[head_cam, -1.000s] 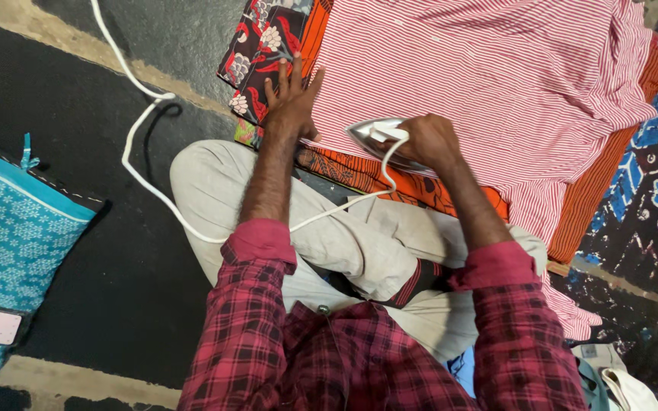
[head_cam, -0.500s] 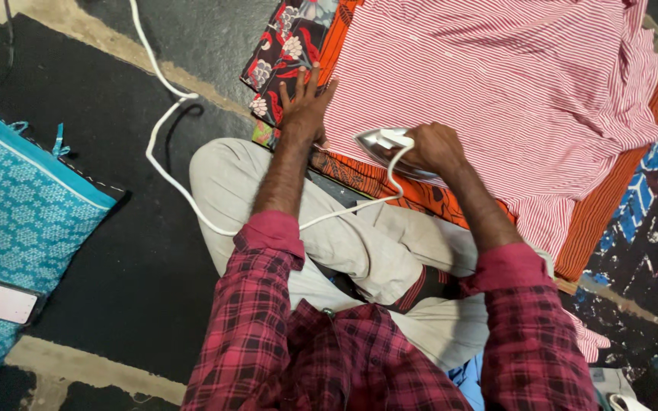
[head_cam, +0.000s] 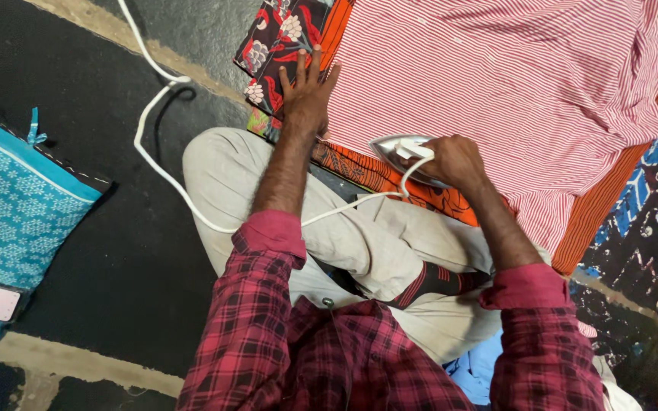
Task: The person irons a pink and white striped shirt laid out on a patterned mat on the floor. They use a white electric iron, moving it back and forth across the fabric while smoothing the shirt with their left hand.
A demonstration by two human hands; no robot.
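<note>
A white electric iron (head_cam: 405, 156) is gripped by its handle in the closed right hand (head_cam: 457, 160) and rests on the near edge of a red-and-white striped shirt (head_cam: 512, 84). The left hand (head_cam: 308, 91) is laid flat, fingers spread, at the shirt's left edge, apparently to keep the cloth taut. The white cord (head_cam: 169, 171) is trailed clear across the dark floor (head_cam: 116, 251). Open shirt lies ahead of the iron, over a patterned orange cloth (head_cam: 367, 171).
</note>
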